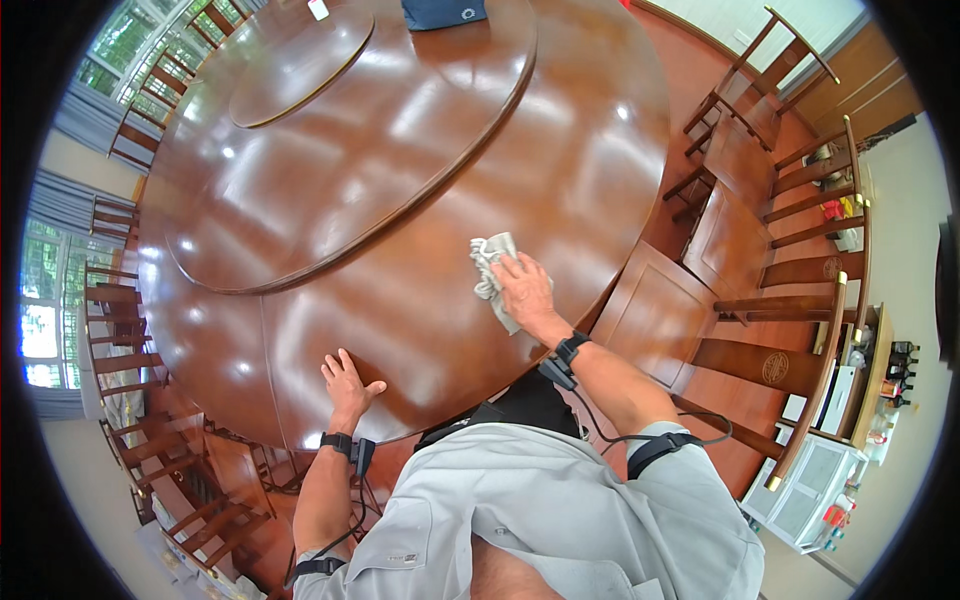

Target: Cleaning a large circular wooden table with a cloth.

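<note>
A large round table of polished reddish-brown wood (420, 330) fills the view before me. My right hand (525, 292) lies over a crumpled light-grey cloth (491, 259) and presses it to the table's outer ring, near the right edge. Part of the cloth is hidden under the palm. My left hand (347, 386) rests flat near the table's front edge, fingers spread, with nothing in it. A raised round wooden turntable (315, 217) lies beyond both hands, apart from them.
On the turntable stand a smaller round disc (300, 75), a dark blue bag (444, 13) and a small white object (318, 9). Wooden chairs (660, 315) line the table's right side; others (124, 364) stand left. A white cabinet (806, 487) and several bottles (902, 364) are at the far right.
</note>
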`<state>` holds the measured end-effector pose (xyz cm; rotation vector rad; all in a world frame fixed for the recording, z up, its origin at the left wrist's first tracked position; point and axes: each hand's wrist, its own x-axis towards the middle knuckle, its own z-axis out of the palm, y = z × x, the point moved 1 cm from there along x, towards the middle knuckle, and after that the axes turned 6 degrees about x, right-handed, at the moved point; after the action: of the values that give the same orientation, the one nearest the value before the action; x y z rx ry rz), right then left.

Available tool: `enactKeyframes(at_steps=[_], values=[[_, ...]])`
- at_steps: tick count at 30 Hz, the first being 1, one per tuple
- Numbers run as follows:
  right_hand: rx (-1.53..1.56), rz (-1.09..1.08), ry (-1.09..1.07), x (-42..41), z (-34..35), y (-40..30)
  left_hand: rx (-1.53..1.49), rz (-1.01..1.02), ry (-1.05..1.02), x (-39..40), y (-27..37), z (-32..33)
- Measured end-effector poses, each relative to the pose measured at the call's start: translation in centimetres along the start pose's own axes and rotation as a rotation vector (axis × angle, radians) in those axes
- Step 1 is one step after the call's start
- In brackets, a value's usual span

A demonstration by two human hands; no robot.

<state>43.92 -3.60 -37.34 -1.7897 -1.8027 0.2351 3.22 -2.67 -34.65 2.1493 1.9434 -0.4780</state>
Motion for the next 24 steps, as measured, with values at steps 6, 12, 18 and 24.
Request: enactKeyframes(at_steps=[6,12,18,24], values=[[-0.012,0.112,0.015,-4.2,-3.7,3.1,0.035,0.043,0.015,0.3,0.0,0.0],[-0.032,0.073,-0.010,-7.9,-3.5,1.4,0.047,0.053,-0.006,0.3,-0.1,-0.2],[0.028,-0.005,-0.099,-9.6,-1.7,-2.9,0.064,0.073,0.015,0.0,0.0,-0.3],[0.154,-0.157,-0.245,-9.8,1.0,-7.5,0.097,0.089,0.046,0.0,0.3,-0.5]])
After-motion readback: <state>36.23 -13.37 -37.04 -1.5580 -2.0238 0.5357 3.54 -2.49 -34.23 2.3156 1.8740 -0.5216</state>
